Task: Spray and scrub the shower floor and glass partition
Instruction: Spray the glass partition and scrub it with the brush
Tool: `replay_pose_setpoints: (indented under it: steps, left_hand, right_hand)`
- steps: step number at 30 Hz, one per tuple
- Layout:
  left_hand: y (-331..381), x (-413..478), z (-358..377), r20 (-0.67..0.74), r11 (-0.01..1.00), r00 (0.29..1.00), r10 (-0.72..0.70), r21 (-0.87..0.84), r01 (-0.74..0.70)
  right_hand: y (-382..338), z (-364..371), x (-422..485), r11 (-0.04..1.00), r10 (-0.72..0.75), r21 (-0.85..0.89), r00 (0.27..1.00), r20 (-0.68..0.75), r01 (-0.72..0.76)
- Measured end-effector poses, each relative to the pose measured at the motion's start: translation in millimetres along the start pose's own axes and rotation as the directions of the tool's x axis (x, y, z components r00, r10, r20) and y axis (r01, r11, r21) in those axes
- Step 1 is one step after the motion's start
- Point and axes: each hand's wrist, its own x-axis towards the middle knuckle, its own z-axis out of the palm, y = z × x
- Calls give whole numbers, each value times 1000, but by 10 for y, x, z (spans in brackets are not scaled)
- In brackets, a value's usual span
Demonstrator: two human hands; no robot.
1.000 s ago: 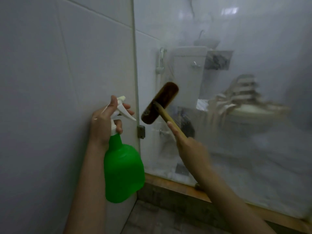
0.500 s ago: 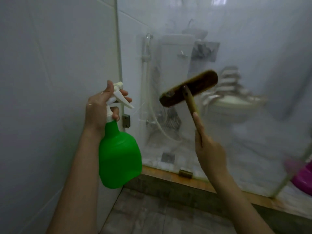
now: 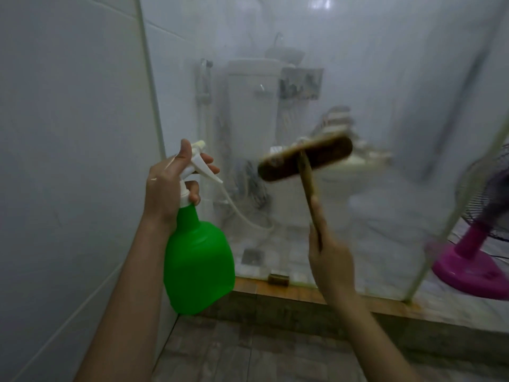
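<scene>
I am at the scrubbing step: my right hand [image 3: 332,260] grasps the brush [image 3: 305,159] handle, its head against the foggy glass partition [image 3: 385,92]. My left hand [image 3: 170,186] holds the green spray bottle [image 3: 198,260] by its neck, fingers on the trigger. Next, I think, I must press firmly and sweep across the glass.

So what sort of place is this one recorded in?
Most likely a home bathroom, at the shower: a hazy glass partition meets a white tiled wall, and a toilet cistern shows through the glass.
</scene>
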Motion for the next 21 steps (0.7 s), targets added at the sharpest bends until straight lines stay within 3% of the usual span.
replay_pose_setpoints:
  steps: [3,7,11,14,17,18,21]
  left_hand:
    - [-93,-23,81,32,999,999,-40,2,40]
    - [-224,-56,262,73,998,996,-58,16,57]
    - [-321,-90,473,96,999,995,-39,24,37]
    - [-381,-124,598,93,999,995,-33,16,31]
    - [-442,-168,681,116,998,991,-60,-11,62]
    - [-463,-183,708,127,997,989,-74,-23,77]
    - [-522,-211,776,148,995,985,-93,-22,97]
  right_hand:
    - [330,-112,-588,979,200,13,974,110,-202]
    - [133,-373,309,995,51,90,996,-69,-44]
    - [31,-561,894,993,36,122,969,-244,-6]
    - [509,-281,10,980,160,150,971,-179,-134]
    - [757,-137,-842,911,394,160,917,-66,-380]
    - [766,-170,-853,903,414,158,907,-72,-400]
    - [669,-471,-152,950,275,204,944,-184,-237]
